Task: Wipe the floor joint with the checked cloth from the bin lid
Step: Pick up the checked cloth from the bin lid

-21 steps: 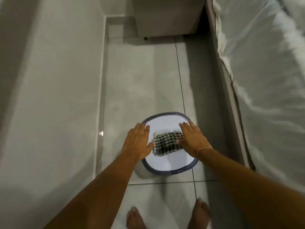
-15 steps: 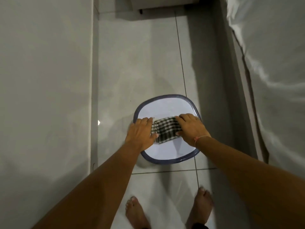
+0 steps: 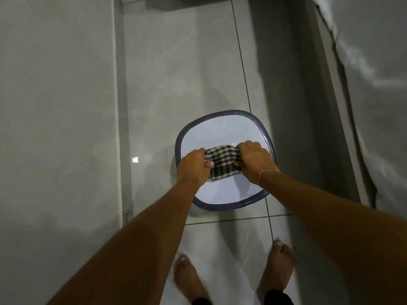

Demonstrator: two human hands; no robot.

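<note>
A black-and-white checked cloth [image 3: 222,162] lies bunched on the pale lid of a bin [image 3: 222,133] with a dark blue rim, standing on the tiled floor. My left hand [image 3: 193,167] grips the cloth's left end, thumb pressed on the fabric. My right hand [image 3: 253,159] grips its right end, fingers curled over the edge; a thin pink string circles that wrist. A dark floor joint [image 3: 241,60] runs away from the bin toward the far wall, and another joint [image 3: 233,220] crosses just in front of the bin.
A grey wall [image 3: 55,106] rises on the left. A bed with a white sheet [image 3: 378,73] and its frame [image 3: 337,95] lines the right side. My bare feet [image 3: 189,280] stand on the tiles below the bin. A cabinet's shadow lies at the top.
Both hands went from lying flat beside the cloth to closing on its two ends, bunching it narrower. The view tilted down and drew nearer to the bin.
</note>
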